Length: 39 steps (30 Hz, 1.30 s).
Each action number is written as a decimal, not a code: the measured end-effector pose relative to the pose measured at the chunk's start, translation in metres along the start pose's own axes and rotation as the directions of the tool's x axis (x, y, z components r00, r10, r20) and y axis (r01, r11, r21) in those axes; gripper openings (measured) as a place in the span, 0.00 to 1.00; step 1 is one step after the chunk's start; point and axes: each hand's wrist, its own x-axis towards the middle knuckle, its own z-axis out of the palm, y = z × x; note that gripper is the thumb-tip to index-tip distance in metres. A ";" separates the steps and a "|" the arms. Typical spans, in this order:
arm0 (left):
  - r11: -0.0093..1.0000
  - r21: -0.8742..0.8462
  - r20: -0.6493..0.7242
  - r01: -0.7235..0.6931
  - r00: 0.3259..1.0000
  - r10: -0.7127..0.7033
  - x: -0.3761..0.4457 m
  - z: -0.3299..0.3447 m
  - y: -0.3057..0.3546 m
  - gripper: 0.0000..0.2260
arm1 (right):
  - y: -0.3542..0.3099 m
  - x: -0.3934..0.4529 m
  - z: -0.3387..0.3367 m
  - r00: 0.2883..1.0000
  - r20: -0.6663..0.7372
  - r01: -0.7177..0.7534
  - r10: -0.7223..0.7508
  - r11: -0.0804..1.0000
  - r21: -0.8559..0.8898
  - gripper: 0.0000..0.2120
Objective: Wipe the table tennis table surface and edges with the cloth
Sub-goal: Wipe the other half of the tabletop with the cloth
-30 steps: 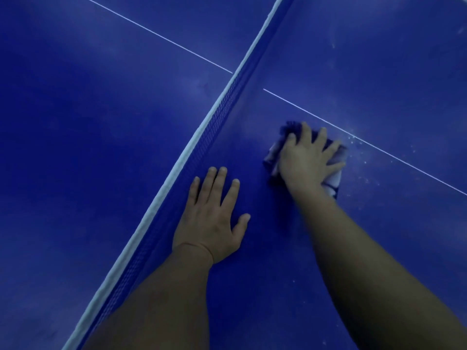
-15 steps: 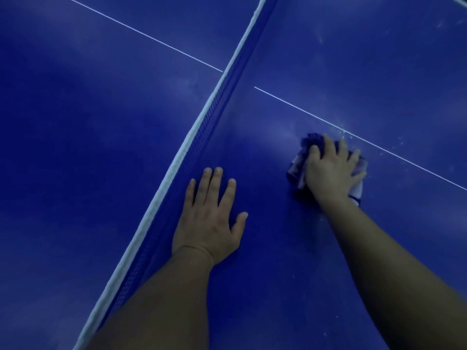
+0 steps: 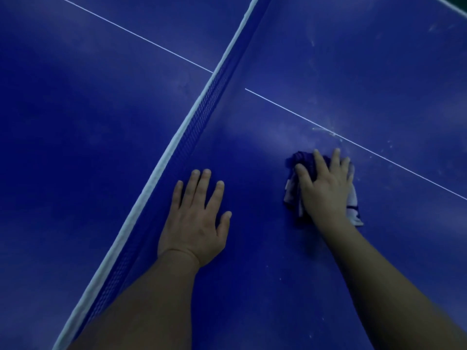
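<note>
— Well, where's the cloth (image 3: pixel 298 195) sitting on the bench (image 3: pixel 379 72)?
— Bunched under the right hand (image 3: pixel 326 190), on the near side of the white centre line (image 3: pixel 285 107), well right of the net (image 3: pixel 202 114). Dark crumple poking out past the fingertips, pale striped end trailing back beside the wrist.
— And the hands?
— Right hand pressing down on the cloth, fingers spread and only slightly bent over the bundle; flat pressing more than a grip. Left hand (image 3: pixel 197 221) planted palm-down on bare blue surface just beside the net, fingers straight, holding nothing. Looks like a prop for leaning in.
— Which way for the coming stroke?
— Pale dust specks (image 3: pixel 328 131) lying just beyond the right fingertips, on and around the centre line, toward the far right corner. More faint smears (image 3: pixel 312 42) further up that side. So probably forward and rightward along the forearm's own line, cloth's long axis roughly matching it.
— Nearer hand for that?
— Right, clearly; left well apart from the specks.
— Edges?
— None reached from here; only a sliver of far edge (image 3: pixel 454 3) showing top right.
</note>
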 end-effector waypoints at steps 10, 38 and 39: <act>1.000 0.018 -0.014 0.001 1.000 0.000 -0.001 0.003 0.002 0.30 | -0.052 0.085 0.002 0.996 -0.074 -0.047 0.059 0.986 0.160 0.20; 0.996 0.090 0.002 -0.017 1.000 0.017 -0.002 0.005 -0.001 0.34 | -0.007 0.010 -0.003 0.948 0.037 0.309 -0.317 0.940 0.145 0.19; 0.995 0.094 0.008 -0.019 1.000 0.019 -0.002 0.005 -0.001 0.34 | -0.013 -0.004 0.000 0.924 0.052 0.367 -0.379 0.917 0.159 0.18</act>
